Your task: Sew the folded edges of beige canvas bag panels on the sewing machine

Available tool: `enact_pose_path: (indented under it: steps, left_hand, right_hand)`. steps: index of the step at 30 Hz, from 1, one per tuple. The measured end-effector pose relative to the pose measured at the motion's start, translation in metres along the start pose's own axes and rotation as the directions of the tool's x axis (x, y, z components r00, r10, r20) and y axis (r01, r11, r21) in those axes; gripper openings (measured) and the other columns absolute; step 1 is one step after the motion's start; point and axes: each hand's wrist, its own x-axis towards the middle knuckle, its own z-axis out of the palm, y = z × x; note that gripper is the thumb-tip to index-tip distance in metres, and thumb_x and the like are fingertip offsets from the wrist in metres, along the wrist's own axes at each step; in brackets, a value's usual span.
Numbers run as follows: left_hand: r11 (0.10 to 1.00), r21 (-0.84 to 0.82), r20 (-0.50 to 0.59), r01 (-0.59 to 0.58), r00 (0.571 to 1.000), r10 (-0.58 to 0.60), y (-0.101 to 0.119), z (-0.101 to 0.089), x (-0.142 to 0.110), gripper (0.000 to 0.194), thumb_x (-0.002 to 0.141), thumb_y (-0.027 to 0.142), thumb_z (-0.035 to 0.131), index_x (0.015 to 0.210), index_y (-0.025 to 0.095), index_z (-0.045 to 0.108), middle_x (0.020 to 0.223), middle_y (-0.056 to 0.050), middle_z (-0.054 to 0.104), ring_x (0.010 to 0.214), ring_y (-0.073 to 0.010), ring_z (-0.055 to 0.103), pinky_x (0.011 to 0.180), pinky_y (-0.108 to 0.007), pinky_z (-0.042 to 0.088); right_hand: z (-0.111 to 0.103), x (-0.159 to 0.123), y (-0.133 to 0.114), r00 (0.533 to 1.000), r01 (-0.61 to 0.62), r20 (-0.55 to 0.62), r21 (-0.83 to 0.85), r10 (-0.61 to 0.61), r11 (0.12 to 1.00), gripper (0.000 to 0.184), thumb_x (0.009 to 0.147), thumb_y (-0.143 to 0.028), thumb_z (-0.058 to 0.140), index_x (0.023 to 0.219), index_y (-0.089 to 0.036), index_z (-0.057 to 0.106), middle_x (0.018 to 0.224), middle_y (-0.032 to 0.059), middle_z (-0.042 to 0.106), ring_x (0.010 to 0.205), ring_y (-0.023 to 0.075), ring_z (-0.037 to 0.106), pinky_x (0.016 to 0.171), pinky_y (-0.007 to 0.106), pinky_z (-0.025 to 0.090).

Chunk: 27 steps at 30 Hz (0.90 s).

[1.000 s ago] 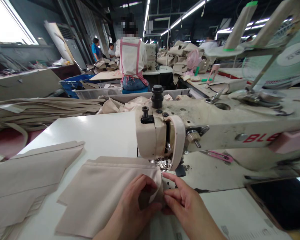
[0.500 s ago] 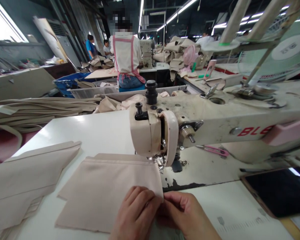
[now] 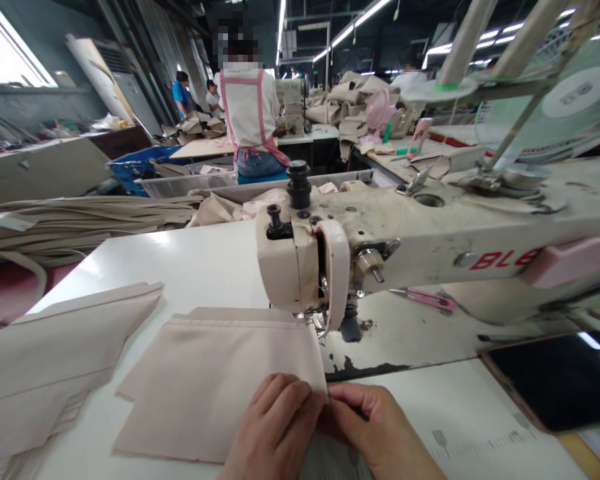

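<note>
**Beige cloth pinched at a sewing machine**

At six o'clock on the white table (image 3: 205, 267), a smooth folded beige fabric piece (image 3: 215, 380) lies flat. The left hand (image 3: 275, 433) and right hand (image 3: 375, 433) pinch its near corner, fingers closed on cloth. The worn cream sewing machine (image 3: 405, 247) stands at twelve o'clock.

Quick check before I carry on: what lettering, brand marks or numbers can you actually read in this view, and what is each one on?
"BLE" in red letters, cut off behind a pink piece, on the arm of the cream industrial sewing machine.
Dark print on the round hub of the pale green fan: too small to read.
Grey ruler marks on the white work table: blurred, no numbers legible.
Nothing readable on the beige fabric piece under the fingers.
</note>
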Motion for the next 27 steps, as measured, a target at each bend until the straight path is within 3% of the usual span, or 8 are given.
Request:
enact_pose_path:
  steps: [9, 12, 14, 15, 17, 20, 23, 27]
  left_hand:
    - [0.997, 0.032, -0.008, 0.068, 0.998, -0.067, 0.002, -0.002, 0.002, 0.020, 0.097, 0.013, 0.044, 0.093, 0.014, 0.064, 0.075, -0.004, 0.066, 0.071, -0.0166, 0.058, 0.066, -0.027, 0.051]
    - [0.992, -0.012, -0.016, 0.124, 0.992, -0.124, 0.003, 0.001, -0.002, 0.021, 0.099, 0.017, 0.042, 0.090, 0.015, 0.062, 0.073, -0.004, 0.065, 0.069, -0.0153, 0.057, 0.063, -0.023, 0.051]
    - [0.996, -0.007, 0.001, 0.092, 0.996, -0.092, 0.004, 0.001, -0.005, 0.021, 0.099, 0.016, 0.042, 0.091, 0.013, 0.061, 0.075, -0.005, 0.065, 0.071, -0.0161, 0.057, 0.065, -0.024, 0.050]
    - [0.998, -0.010, 0.017, 0.060, 0.998, -0.060, 0.004, 0.000, -0.006, 0.021, 0.099, 0.015, 0.041, 0.094, 0.012, 0.061, 0.077, -0.007, 0.065, 0.074, -0.0173, 0.057, 0.067, -0.026, 0.051]
    - [0.998, -0.062, 0.077, 0.023, 0.997, -0.018, 0.000, -0.003, -0.004, 0.023, 0.099, 0.013, 0.037, 0.094, 0.010, 0.060, 0.080, -0.009, 0.065, 0.074, -0.0180, 0.056, 0.067, -0.027, 0.050]
    - [0.980, -0.077, 0.244, 0.185, 0.956, -0.161, -0.017, -0.012, 0.005, 0.017, 0.096, 0.016, 0.044, 0.091, 0.015, 0.059, 0.080, -0.006, 0.064, 0.073, -0.0188, 0.055, 0.067, -0.029, 0.049]
    - [0.963, 0.070, 0.380, 0.259, 0.886, -0.266, -0.042, -0.017, 0.013, 0.014, 0.092, 0.015, 0.052, 0.103, 0.018, 0.060, 0.101, -0.006, 0.065, 0.094, -0.0234, 0.057, 0.083, -0.037, 0.049]
    - [0.974, 0.104, 0.392, 0.200, 0.892, -0.225, -0.065, -0.013, 0.014, 0.018, 0.093, 0.014, 0.049, 0.105, 0.020, 0.061, 0.108, -0.005, 0.064, 0.098, -0.0216, 0.056, 0.086, -0.034, 0.049]
  right_hand:
    - [0.008, -0.006, -0.006, 0.993, -0.089, 0.113, 0.424, 0.045, 0.901, 0.031, 0.064, -0.012, 0.053, 0.082, -0.019, 0.078, 0.078, 0.0013, 0.071, 0.070, 0.0152, 0.061, 0.086, 0.027, 0.046]
    - [0.003, -0.007, 0.004, 0.997, -0.048, 0.077, 0.258, 0.029, 0.965, 0.030, 0.067, -0.015, 0.057, 0.091, -0.017, 0.075, 0.084, 0.0050, 0.073, 0.084, 0.0208, 0.067, 0.090, 0.034, 0.049]
    - [-0.005, -0.006, 0.012, 0.992, 0.106, -0.060, -0.050, -0.109, 0.993, 0.031, 0.074, -0.017, 0.061, 0.104, -0.019, 0.070, 0.097, 0.0077, 0.072, 0.090, 0.0225, 0.068, 0.086, 0.035, 0.053]
    - [-0.009, -0.005, 0.014, 0.957, 0.237, -0.103, -0.257, -0.271, 0.937, 0.033, 0.077, -0.017, 0.062, 0.109, -0.021, 0.067, 0.106, 0.0087, 0.070, 0.096, 0.0231, 0.067, 0.085, 0.035, 0.054]
    - [-0.017, 0.001, 0.014, 0.789, 0.513, 0.046, -0.598, -0.613, 0.615, 0.031, 0.084, -0.014, 0.061, 0.113, -0.024, 0.065, 0.115, 0.0090, 0.067, 0.107, 0.0236, 0.062, 0.090, 0.036, 0.053]
    - [-0.023, 0.012, 0.004, 0.564, 0.725, 0.438, -0.669, -0.700, 0.165, 0.021, 0.096, -0.015, 0.048, 0.101, -0.018, 0.068, 0.095, 0.0085, 0.071, 0.094, 0.0213, 0.065, 0.085, 0.033, 0.055]
    - [-0.023, 0.019, -0.006, 0.521, 0.749, 0.554, -0.662, -0.649, 0.037, 0.038, 0.102, -0.020, 0.033, 0.091, -0.014, 0.068, 0.082, 0.0085, 0.072, 0.079, 0.0192, 0.067, 0.074, 0.029, 0.057]
    - [-0.023, 0.023, -0.006, 0.476, 0.727, 0.577, -0.682, -0.664, -0.071, 0.046, 0.103, -0.019, 0.025, 0.092, -0.014, 0.069, 0.081, 0.0077, 0.073, 0.079, 0.0178, 0.069, 0.076, 0.026, 0.057]
